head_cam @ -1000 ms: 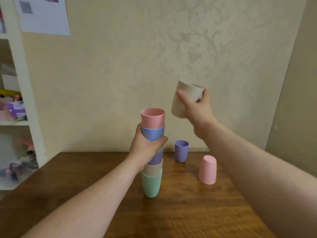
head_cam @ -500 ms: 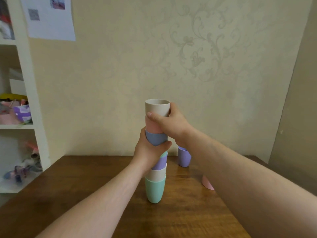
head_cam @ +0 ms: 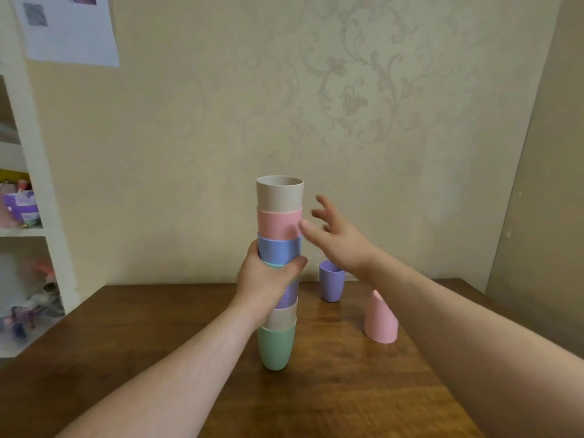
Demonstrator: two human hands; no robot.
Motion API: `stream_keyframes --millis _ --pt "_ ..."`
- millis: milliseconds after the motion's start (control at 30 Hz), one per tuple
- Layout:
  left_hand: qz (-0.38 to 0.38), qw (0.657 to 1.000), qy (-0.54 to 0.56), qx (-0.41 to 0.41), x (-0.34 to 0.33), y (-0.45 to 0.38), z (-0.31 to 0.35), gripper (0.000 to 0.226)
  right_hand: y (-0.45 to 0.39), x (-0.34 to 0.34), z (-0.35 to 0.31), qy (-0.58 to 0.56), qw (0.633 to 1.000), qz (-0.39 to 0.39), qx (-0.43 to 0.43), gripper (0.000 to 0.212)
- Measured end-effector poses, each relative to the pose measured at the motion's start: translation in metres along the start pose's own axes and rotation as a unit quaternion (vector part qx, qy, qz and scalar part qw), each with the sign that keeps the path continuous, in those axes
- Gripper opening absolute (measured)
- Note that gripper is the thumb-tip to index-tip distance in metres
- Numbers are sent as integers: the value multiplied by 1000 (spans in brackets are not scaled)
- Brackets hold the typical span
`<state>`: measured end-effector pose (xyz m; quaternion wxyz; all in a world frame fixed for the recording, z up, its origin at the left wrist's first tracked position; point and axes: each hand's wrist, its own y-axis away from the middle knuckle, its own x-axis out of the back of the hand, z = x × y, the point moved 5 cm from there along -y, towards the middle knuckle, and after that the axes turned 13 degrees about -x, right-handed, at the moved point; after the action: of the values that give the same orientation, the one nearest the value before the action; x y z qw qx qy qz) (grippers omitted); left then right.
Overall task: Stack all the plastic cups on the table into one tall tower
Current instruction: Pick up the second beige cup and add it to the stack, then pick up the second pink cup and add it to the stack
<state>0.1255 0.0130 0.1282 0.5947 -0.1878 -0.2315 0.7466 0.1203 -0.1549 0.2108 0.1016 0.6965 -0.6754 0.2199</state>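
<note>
A tower of several nested cups [head_cam: 278, 248] stands upright on the wooden table [head_cam: 331, 390], green at the bottom and a beige cup [head_cam: 280, 193] on top. My left hand [head_cam: 268, 282] is wrapped around the tower's middle, below the blue cup. Just right of the pink cup near the top, my right hand [head_cam: 339, 237] hovers with fingers spread and holds nothing. A purple cup [head_cam: 331, 284] stands upright behind the tower, partly hidden by my right wrist. To the right, a pink cup [head_cam: 379, 320] sits upside down on the table.
A wallpapered wall runs close behind the table. White shelves [head_cam: 34, 232] with toys and clutter stand at the left. A beige panel [head_cam: 543, 184] borders the table's right side.
My right hand brought the beige cup down onto the tower, let go and pulled away to the right with fingers spread. My left hand has stayed gripped on the tower.
</note>
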Motion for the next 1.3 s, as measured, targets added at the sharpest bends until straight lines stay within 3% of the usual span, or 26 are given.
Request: stream_keyframes --millis 67,133,267,367,500,600,767,1033,1167,1233,1300 --pt "-2 1000 6 2 0 1 0 57 -4 29 35 87 994 58 -40 83" --pt "-8 1000 12 3 -1 2 0 56 -6 55 76 215 967 93 -97 82" --pt "-15 1000 11 -7 -4 2 -1 49 -1 69 152 429 881 3 -201 103" --pt "-16 1000 15 -9 -6 2 -2 50 12 57 189 503 837 -56 -209 110" --pt "0 1000 18 -6 0 1 -3 52 17 44 205 513 843 36 -160 84" --pt "11 1000 29 -6 6 1 -4 46 20 35 194 472 865 61 -160 73" --pt "4 1000 25 -2 6 2 -3 47 22 4 190 346 913 58 -206 83" --pt "-29 998 57 16 6 1 5 49 23 -32 195 396 891 24 -221 88" --pt "-52 996 65 22 9 1 9 82 21 -39 185 471 855 11 -215 94" --pt "-53 995 84 27 11 -2 15 107 21 -44 185 438 874 17 -212 90" --pt "-34 994 106 21 14 -9 29 114 24 -49 189 366 909 30 -198 86"
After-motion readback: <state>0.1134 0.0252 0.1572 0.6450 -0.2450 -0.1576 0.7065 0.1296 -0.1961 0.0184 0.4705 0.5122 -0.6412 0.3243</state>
